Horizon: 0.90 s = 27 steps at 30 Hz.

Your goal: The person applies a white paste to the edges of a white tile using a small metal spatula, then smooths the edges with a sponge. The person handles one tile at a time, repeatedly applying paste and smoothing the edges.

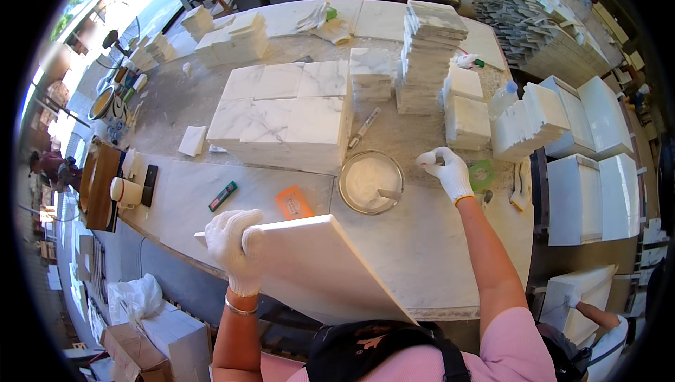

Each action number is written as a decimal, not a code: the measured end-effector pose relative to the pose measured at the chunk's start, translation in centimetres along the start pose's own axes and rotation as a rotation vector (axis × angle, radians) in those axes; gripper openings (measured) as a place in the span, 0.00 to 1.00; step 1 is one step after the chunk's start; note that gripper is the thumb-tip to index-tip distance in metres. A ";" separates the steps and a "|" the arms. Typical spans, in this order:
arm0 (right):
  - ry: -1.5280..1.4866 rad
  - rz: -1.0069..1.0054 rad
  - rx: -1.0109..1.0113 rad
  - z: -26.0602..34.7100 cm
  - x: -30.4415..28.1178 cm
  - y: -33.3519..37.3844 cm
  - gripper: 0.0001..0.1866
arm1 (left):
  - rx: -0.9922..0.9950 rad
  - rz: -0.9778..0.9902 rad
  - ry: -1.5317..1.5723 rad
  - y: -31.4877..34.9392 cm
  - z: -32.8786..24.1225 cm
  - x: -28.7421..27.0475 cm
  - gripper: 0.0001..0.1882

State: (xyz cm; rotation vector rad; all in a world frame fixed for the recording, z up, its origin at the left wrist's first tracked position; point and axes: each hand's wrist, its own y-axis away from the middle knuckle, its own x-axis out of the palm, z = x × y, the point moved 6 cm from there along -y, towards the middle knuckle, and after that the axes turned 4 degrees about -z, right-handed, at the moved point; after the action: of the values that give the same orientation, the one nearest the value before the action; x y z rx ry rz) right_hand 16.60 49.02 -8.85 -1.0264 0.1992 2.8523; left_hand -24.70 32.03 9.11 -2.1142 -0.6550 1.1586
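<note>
My left hand (pixel 235 245), in a white knit glove, is closed on the upper left edge of a white stone slab (pixel 316 262). The slab stands tilted between my body and the table. My right hand (pixel 447 172), gloved too, is raised over the table with thumb and fingers curled together. Whether anything small is pinched in it cannot be seen. Left of that hand sits a round bowl (pixel 361 175) of white powder or paste, with a flat scraper-like piece (pixel 391 194) lying in it. Beyond the slab lie an orange packet (pixel 294 202) and a green box-like item (pixel 223 196).
Stacked white marble tiles (pixel 288 122) fill the table's middle; a taller tile stack (pixel 427 58) rises behind. A marker (pixel 363 127) lies by the bowl, green tape (pixel 481 174) at right. A mug (pixel 125 192) stands at the left edge. A person's arm (pixel 594 313) shows lower right.
</note>
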 end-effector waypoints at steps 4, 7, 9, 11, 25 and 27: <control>0.034 0.035 -0.009 -2.2 1.3 -0.7 0.20 | 0.020 0.000 -0.016 -0.5 -0.1 0.2 0.25; -0.006 -0.013 -0.088 -3.1 0.5 -0.6 0.21 | 0.029 -0.019 0.015 -0.6 -0.2 0.3 0.23; -0.026 -0.082 -0.095 -2.9 -0.5 0.2 0.22 | 0.025 -0.002 0.017 -0.4 0.0 0.0 0.23; -0.137 -0.179 -0.086 -3.2 -1.8 1.4 0.22 | 0.024 0.048 -0.008 -0.4 -0.1 0.0 0.23; 0.149 0.094 -0.129 8.0 1.7 9.7 0.19 | 0.029 0.010 0.026 -0.2 -0.1 0.5 0.23; 0.176 0.075 -0.169 7.9 2.4 9.3 0.16 | 0.024 0.021 0.036 -0.3 -0.2 0.6 0.23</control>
State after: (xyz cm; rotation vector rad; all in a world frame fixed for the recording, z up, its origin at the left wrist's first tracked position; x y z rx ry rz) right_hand 8.47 41.26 -3.52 -1.3309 0.0102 2.8846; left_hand -24.30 32.61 9.04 -2.1215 -0.6007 1.1321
